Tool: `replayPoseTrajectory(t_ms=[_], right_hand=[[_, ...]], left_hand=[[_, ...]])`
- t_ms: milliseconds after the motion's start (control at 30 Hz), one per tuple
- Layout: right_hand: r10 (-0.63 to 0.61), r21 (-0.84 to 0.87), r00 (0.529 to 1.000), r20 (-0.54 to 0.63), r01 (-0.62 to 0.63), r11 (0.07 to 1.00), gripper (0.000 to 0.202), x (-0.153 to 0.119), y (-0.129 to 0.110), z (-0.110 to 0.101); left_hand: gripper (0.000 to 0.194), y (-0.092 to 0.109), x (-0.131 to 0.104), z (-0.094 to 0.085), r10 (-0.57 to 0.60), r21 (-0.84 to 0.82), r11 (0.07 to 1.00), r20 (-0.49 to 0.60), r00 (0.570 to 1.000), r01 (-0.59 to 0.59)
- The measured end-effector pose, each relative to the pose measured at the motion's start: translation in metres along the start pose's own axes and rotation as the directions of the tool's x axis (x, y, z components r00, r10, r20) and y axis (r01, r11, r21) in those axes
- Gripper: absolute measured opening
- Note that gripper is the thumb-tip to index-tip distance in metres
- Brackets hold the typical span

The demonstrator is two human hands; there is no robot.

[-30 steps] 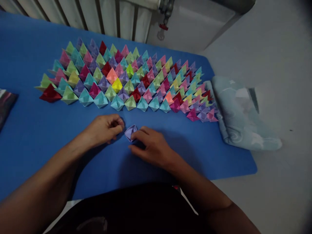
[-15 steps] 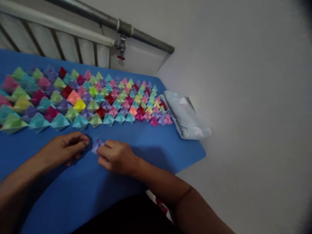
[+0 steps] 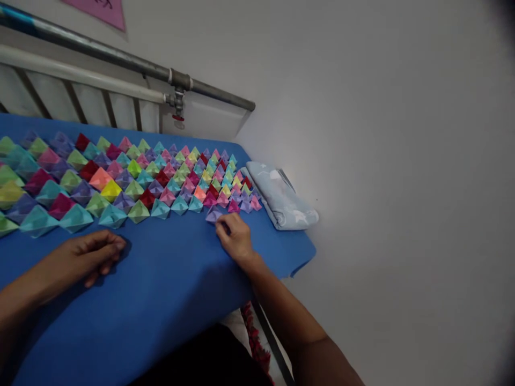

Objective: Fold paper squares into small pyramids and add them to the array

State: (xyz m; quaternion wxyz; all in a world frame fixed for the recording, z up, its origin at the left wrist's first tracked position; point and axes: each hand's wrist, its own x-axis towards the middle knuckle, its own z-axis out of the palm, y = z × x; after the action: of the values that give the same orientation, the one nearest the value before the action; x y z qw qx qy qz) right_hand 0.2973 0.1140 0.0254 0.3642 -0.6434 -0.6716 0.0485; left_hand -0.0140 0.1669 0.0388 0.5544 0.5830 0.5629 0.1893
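Note:
Rows of folded paper pieces (image 3: 112, 214) in many colours stand on the blue table (image 3: 161, 279). A purple folded paper piece (image 3: 213, 214) sits at the front edge of the rows, toward their right end, beside a magenta one. My right hand (image 3: 236, 236) pinches its right side between thumb and fingers. Over the table at the left, my left hand (image 3: 94, 256) rests with its fingers curled together in front of the turquoise pieces, and nothing shows in it.
A folded light-blue cloth (image 3: 281, 198) lies at the table's right end, against the wall. Behind the table run a metal pipe (image 3: 108, 53) with a red-handled valve (image 3: 178, 115) and a white radiator (image 3: 92, 107).
My right hand has carried the purple paper piece right and away from me, up to the front row. My left hand keeps its curled shape. The camera view has shifted.

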Motion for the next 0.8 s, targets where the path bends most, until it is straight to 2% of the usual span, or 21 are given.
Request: replayPoseTrajectory(t_ms=[133,233,500,800], right_hand=[[0.063,-0.022,0.998,-0.026,-0.064,0.998,0.018,0.015,0.026,-0.002],[0.081,-0.019,0.996,-0.032,-0.081,0.996,0.02,0.02,0.035,0.002],[0.147,-0.031,0.988,-0.049,-0.148,0.988,0.021,0.02,0.037,0.004],[0.189,-0.043,0.979,-0.077,-0.192,0.98,0.022,0.019,0.036,0.004]], left_hand=[[0.031,0.005,-0.003,0.001,0.01,-0.016,1.0,-0.01,1.0,-0.01],[0.029,0.007,-0.004,0.002,-0.001,-0.033,0.999,-0.007,1.0,0.001],[0.03,0.0,0.001,0.001,0.02,0.006,1.0,-0.002,1.0,-0.02],[0.027,0.004,-0.002,0.002,-0.003,-0.007,1.0,-0.017,1.0,0.003]])
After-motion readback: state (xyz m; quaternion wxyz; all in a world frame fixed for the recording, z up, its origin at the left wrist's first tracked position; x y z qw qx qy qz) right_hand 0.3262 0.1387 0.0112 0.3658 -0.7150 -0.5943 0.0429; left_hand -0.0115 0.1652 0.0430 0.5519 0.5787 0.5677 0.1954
